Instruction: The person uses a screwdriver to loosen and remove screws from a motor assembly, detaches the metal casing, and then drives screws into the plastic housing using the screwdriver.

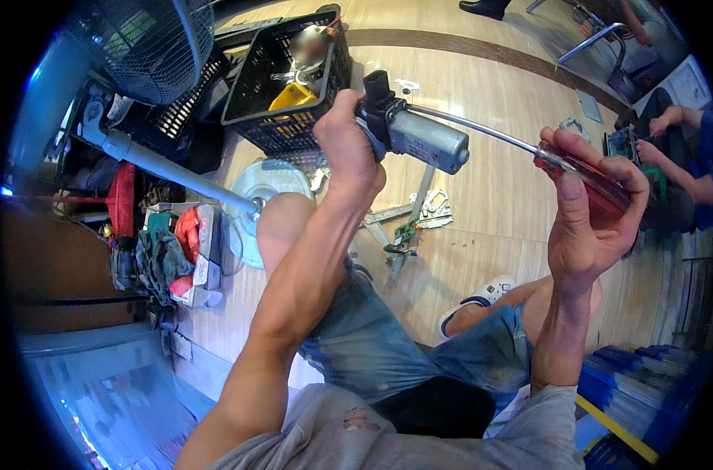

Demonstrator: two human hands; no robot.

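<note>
My left hand (347,145) is closed round a small electric motor assembly, with a silver cylinder (428,141) and a black housing (378,110), held up at the top centre of the view. My right hand (588,196) grips a screwdriver (564,163) by its clear red handle. Its long steel shaft runs leftward above the silver cylinder to the black housing; whether the tip touches cannot be made out. On the floor below the motor lies a metal mechanism (403,235) with arms and a plate.
A black plastic crate (270,125) holds assorted items. A standing fan (149,43) with a round base (247,247) stands left, beside a box of cloths (204,258). At right, another person's hands (650,149) are near small parts; a further person is at the top right. A blue-yellow stack (623,384) lies lower right.
</note>
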